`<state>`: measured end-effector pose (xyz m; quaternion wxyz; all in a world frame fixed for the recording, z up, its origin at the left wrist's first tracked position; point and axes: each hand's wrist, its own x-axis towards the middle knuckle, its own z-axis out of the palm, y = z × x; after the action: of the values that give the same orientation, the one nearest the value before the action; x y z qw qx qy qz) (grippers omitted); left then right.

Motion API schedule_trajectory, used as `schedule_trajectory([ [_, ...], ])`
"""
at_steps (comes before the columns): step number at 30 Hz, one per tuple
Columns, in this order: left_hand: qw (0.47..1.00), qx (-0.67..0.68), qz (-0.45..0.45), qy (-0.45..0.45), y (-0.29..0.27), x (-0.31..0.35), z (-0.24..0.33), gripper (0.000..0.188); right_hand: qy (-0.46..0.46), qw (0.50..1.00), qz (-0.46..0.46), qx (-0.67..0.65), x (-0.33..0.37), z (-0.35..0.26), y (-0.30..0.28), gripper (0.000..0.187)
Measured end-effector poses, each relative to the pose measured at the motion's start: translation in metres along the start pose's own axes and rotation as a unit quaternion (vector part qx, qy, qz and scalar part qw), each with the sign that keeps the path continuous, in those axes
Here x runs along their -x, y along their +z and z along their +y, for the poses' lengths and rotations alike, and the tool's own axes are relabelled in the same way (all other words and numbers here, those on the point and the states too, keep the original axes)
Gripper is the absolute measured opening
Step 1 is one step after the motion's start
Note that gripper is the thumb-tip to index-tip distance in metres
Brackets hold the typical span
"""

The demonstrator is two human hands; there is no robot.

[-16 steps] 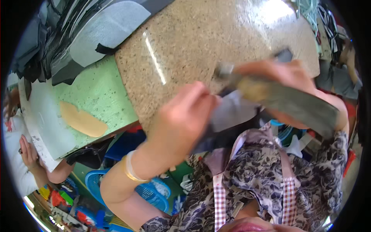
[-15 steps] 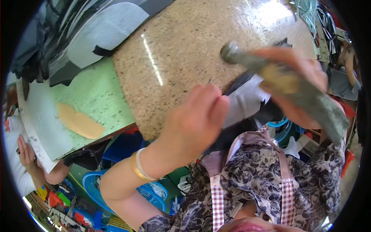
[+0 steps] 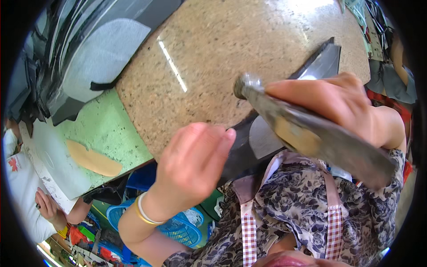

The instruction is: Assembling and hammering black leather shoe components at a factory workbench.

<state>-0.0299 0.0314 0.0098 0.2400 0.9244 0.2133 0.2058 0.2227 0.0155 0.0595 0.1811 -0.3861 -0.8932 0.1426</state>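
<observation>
My right hand [image 3: 331, 100] is wrapped round a hammer [image 3: 338, 149], whose dark metal head points its round face left over the stone slab [image 3: 200, 58]. Wood shows in the middle of that head; the handle below is hidden. Beneath the hammer lies a black leather piece [image 3: 238, 155] with a grey lining patch [image 3: 263, 138], along the slab's near edge. Its far end reaches up to the right, past my right hand. My left hand [image 3: 191, 164] pinches the left part of this piece, thumb against curled fingers.
A stack of dark cut pieces [image 3: 102, 53] lies at far left. A tan shaped piece [image 3: 95, 159] rests on a green board [image 3: 111, 122]. Blue baskets [image 3: 178, 229] stand below. A co-worker's hand [image 3: 46, 207] is at the left edge, and cords [image 3: 356, 13] hang far right.
The hammer has come down and left with my right hand. My left hand has moved left and nearer to me, and more of the black leather piece shows, shifted along the slab.
</observation>
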Motion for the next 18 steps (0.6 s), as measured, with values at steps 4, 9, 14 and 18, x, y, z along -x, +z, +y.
schedule_trajectory([
  [4, 0.997, 0.0, 0.061, -0.047, 0.009, 0.026, -0.004, 0.028, -0.024, 0.968, -0.219, -0.119, -0.01, -0.004, 0.009, 0.04],
  [9, 0.975, -0.159, 0.128, -0.085, 0.02, 0.038, 0.025, 0.027, -0.072, 0.997, -0.016, -0.028, -0.022, -0.013, 0.012, 0.04],
  [14, 0.972, -0.054, 0.183, -0.141, 0.028, 0.063, 0.009, 0.025, -0.011, 0.986, -0.12, -0.111, -0.038, -0.021, 0.022, 0.049],
  [18, 0.964, -0.172, 0.166, -0.115, 0.028, 0.054, 0.034, 0.026, -0.004, 0.972, -0.197, -0.124, -0.022, -0.024, 0.016, 0.045],
])
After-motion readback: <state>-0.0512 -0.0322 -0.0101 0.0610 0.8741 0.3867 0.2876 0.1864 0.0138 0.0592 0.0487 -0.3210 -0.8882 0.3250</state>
